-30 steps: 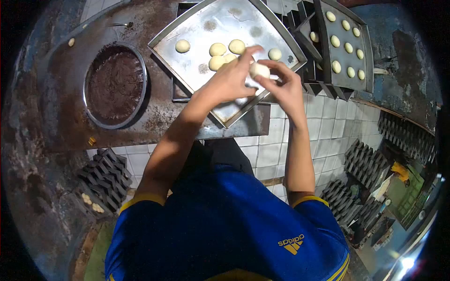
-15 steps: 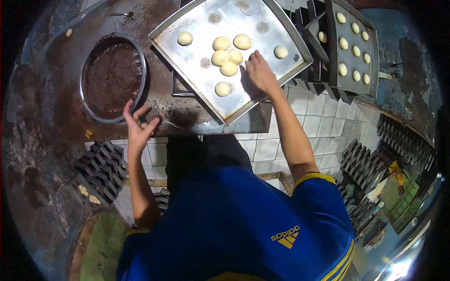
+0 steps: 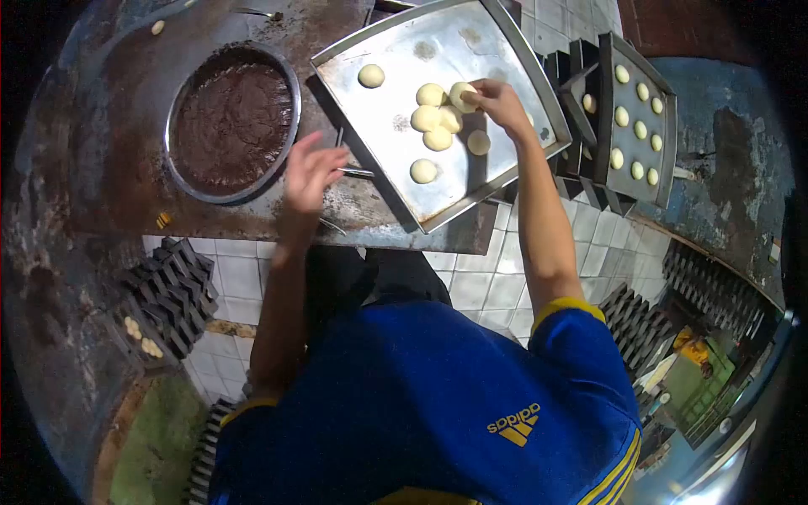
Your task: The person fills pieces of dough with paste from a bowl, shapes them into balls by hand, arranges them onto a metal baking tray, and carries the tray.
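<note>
Fingers [image 3: 486, 87], right hand [image 3: 505, 108]: pinching 1 dough ball [image 3: 459, 96] above tray [image 3: 383, 114] | left hand [image 3: 309, 174]: spread, empty, near bowl [image 3: 295, 101]

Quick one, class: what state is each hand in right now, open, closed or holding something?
Left hand: open, blurred, with nothing visibly held.
Right hand: closed, fingers gripping a pale dough ball.

From afar I see a blue shirt [image 3: 404, 370]; yellow bands [image 3: 571, 308] edge its short sleeves [image 3: 576, 341]; a yellow adidas logo [image 3: 514, 426] and stripes [image 3: 620, 468] mark it; the trousers [image 3: 332, 273] look black.
</note>
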### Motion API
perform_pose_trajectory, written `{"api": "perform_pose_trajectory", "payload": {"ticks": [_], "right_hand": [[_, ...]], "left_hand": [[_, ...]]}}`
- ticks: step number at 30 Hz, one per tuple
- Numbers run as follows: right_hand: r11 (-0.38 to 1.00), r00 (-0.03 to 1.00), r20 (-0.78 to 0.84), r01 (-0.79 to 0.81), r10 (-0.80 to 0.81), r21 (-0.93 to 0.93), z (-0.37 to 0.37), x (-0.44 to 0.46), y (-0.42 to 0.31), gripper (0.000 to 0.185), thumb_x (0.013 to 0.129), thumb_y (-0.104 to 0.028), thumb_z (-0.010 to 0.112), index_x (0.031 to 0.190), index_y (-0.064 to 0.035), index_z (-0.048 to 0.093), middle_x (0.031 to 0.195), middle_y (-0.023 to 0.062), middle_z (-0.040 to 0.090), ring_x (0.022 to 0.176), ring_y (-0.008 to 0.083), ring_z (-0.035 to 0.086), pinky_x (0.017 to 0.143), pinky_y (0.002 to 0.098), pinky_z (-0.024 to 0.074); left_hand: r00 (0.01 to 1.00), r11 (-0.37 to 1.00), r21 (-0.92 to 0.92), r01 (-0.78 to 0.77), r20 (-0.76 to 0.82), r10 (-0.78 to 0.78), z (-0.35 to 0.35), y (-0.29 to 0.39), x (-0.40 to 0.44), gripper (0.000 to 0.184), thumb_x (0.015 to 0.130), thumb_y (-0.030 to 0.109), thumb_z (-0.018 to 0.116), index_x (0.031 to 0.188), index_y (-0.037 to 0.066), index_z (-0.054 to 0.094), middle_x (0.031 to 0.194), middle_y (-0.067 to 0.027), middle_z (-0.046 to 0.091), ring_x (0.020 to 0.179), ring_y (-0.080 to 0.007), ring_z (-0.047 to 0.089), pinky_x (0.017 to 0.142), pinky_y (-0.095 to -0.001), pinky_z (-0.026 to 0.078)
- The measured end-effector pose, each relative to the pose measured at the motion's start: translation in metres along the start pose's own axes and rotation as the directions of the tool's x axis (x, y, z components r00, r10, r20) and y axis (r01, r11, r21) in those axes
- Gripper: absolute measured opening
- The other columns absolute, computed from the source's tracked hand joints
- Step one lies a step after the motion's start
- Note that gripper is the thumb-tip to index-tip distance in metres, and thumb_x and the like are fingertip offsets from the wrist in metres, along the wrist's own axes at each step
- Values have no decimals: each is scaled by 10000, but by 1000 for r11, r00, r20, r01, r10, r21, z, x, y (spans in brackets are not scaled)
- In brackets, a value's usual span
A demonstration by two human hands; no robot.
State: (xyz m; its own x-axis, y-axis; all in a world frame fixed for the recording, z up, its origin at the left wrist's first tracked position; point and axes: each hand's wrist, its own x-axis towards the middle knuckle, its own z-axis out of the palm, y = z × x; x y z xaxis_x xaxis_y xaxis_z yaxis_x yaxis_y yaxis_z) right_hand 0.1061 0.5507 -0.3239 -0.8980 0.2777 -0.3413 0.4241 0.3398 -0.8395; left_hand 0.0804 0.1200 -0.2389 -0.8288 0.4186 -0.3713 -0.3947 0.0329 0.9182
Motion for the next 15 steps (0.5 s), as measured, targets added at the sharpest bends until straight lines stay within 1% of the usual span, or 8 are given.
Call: {"api": "perform_pose_trajectory", "payload": {"ticks": [1, 3, 7, 8, 9, 11, 14, 15], "right_hand": [[1000, 1000, 8, 7, -7, -6, 6, -19, -29, 400, 856, -252, 825, 1153, 13, 784, 887, 92, 762, 828, 148, 695, 764, 303, 554], [965, 996, -15, 86, -85, 249, 31, -56, -87, 391, 884, -251, 826, 1153, 29, 777, 921, 103, 770, 850, 137, 692, 779, 303, 550], [961, 981, -150, 153, -121, 230, 97, -112, -174, 316, 893, -161, 840, 1132, 31, 766, 926, 59, 762, 856, 111, 696, 785, 273, 553], [923, 969, -191, 216, -160, 320, 114, -120, -187, 316, 902, -148, 833, 1146, 34, 750, 951, 57, 760, 870, 113, 698, 800, 279, 555], [872, 952, -238, 278, -194, 403, 129, -126, -200, 317, 911, -135, 827, 1160, 37, 733, 975, 54, 758, 885, 116, 700, 814, 284, 557], [776, 914, -319, 388, -253, 497, 153, -133, -229, 334, 927, -124, 821, 1179, 45, 682, 1038, 78, 739, 937, 143, 696, 860, 284, 547], [793, 851, -496, 420, -175, 441, 188, -122, -260, 300, 945, -142, 811, 1130, 53, 677, 983, 69, 731, 907, 125, 675, 811, 265, 533], [797, 858, -507, 365, -87, 481, 192, -121, -275, 236, 953, -135, 800, 1061, 55, 709, 933, 67, 743, 883, 110, 670, 784, 261, 530]], "left_hand": [[1000, 995, -96, 1, 15, 0, 16, 5, 10, 523, 1122, 275, 531, 1543, 4, 382, 1363, -208, 643, 1240, -277, 644, 1089, -401, 508], [999, 998, -48, 32, 13, -31, 47, 6, 34, 577, 1145, 437, 392, 1485, -22, 472, 1463, -254, 563, 1352, -346, 585, 1160, -444, 472], [999, 996, -82, 39, 3, -39, 89, 44, 55, 595, 1147, 489, 393, 1287, -31, 647, 1097, -139, 720, 1011, -206, 692, 874, -340, 558], [985, 989, -134, -59, -171, 36, 97, 44, 59, 615, 1142, 480, 408, 1007, -29, 726, 876, -130, 717, 852, -206, 655, 808, -352, 503], [971, 979, -169, -112, -227, 72, 95, 50, 60, 637, 1134, 523, 427, 913, -18, 680, 780, -65, 666, 736, -151, 608, 686, -340, 491], [922, 932, -210, -295, -317, 221, 85, 76, 51, 667, 1123, 562, 442, 838, -5, 648, 729, -16, 615, 684, -101, 553, 611, -310, 455], [901, 911, -120, -395, -243, 358, 61, 98, 42, 696, 1108, 605, 446, 813, 4, 637, 722, 0, 594, 688, -88, 529, 610, -300, 446], [929, 928, -158, -338, -216, 302, 51, 104, 38, 660, 1104, 606, 460, 854, 20, 630, 767, 8, 608, 712, -81, 542, 613, -283, 434]]}}
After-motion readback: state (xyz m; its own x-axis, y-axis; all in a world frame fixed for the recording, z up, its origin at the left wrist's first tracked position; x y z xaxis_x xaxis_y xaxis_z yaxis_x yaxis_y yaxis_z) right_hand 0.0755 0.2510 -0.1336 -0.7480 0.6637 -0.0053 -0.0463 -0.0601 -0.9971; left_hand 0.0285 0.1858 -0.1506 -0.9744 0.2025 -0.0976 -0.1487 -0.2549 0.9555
